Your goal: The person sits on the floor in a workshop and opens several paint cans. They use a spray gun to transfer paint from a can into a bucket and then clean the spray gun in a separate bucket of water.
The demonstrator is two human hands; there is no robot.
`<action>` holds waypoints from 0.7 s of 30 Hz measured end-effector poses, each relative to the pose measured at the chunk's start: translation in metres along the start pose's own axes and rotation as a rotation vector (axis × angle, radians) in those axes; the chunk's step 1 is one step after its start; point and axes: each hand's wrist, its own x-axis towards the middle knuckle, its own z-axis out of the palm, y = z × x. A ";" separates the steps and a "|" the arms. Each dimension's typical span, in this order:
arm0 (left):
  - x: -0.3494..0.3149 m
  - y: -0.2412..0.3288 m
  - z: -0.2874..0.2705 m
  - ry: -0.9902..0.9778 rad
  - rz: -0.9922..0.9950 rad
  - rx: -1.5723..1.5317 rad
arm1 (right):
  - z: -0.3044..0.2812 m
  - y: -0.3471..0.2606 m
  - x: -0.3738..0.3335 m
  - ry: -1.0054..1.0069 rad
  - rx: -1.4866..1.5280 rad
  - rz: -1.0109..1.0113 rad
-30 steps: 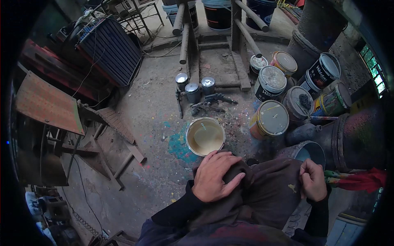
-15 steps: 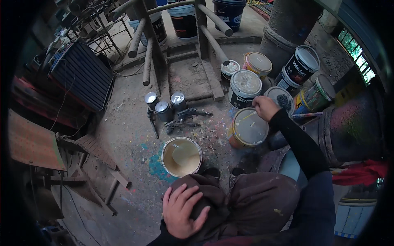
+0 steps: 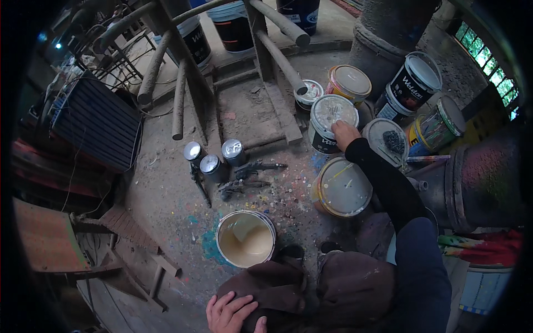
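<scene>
Black bucket [image 3: 320,136] wears a round whitish lid [image 3: 332,109], blotched and grimy.

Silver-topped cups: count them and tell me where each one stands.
3, clustered beyond the open bucket: the left cup, the middle cup, which is nearest the bucket, and the right cup. Others may be hidden.

R hand [image 3: 345,135] curled, arm [image 3: 391,188] extended fwd; L hand [image 3: 232,313] on L knee [image 3: 264,291].

Rough bucket lid [image 3: 328,107] — matt cloth trousers [image 3: 355,283] — shiny cups [image 3: 210,164]
</scene>
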 end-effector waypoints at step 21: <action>0.017 -0.003 0.004 -0.029 -0.013 -0.081 | -0.031 0.104 0.065 0.222 0.043 0.181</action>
